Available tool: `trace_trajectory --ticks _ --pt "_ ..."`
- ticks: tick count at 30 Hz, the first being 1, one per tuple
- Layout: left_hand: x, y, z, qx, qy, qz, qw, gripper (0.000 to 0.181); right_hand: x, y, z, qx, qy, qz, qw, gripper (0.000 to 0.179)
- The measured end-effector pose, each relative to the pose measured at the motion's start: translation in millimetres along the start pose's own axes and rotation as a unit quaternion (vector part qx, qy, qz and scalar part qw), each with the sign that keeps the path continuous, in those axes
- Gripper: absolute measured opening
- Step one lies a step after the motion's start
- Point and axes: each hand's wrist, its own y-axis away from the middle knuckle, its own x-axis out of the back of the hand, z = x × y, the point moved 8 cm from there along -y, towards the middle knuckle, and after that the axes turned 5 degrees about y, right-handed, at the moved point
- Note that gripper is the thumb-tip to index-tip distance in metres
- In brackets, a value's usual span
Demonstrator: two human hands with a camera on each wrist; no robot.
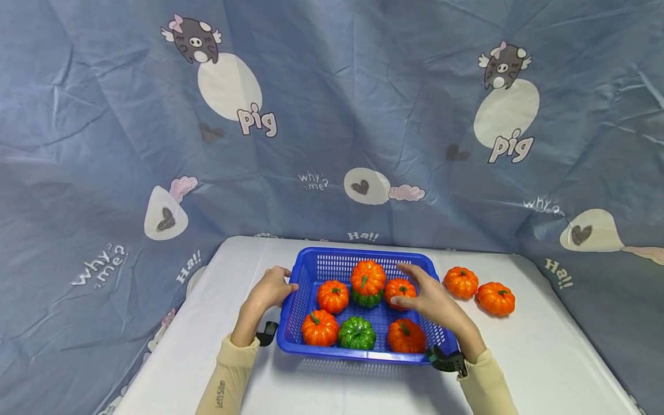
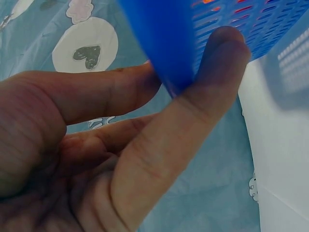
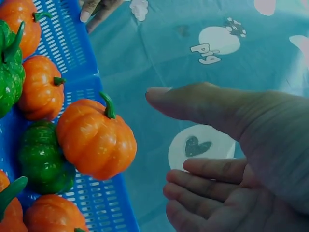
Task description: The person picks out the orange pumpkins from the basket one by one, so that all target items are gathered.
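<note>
My left hand (image 1: 270,290) pinches the left rim of a blue plastic basket (image 1: 358,354), thumb inside the wall and fingers outside; the left wrist view shows this grip close up. My right hand (image 1: 433,297) hovers over the basket's right side, fingers spread and holding nothing, beside a small orange pumpkin (image 1: 399,290). Inside, one orange pumpkin (image 3: 99,140) sits on top of a green pumpkin (image 3: 42,157). Another green pumpkin (image 1: 357,333) lies at the front between an orange pumpkin (image 1: 319,328) and a darker orange one (image 1: 407,336). One more orange pumpkin (image 1: 332,297) is toward the left.
Two orange pumpkins, one nearer the basket (image 1: 461,282) and one farther right (image 1: 495,298), lie on the white table (image 1: 539,346) outside the basket. A blue patterned cloth (image 1: 321,115) hangs behind and along the sides of the table.
</note>
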Motion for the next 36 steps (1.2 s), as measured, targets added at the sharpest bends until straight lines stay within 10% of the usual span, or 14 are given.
trace_trajectory --ticks 36 --pt "0.4 -1.1 1.1 -0.004 0.0 0.0 1.0 0.043 -44.9 -60.5 -5.7 0.047 0.024 -0.124 0.9909 0.086"
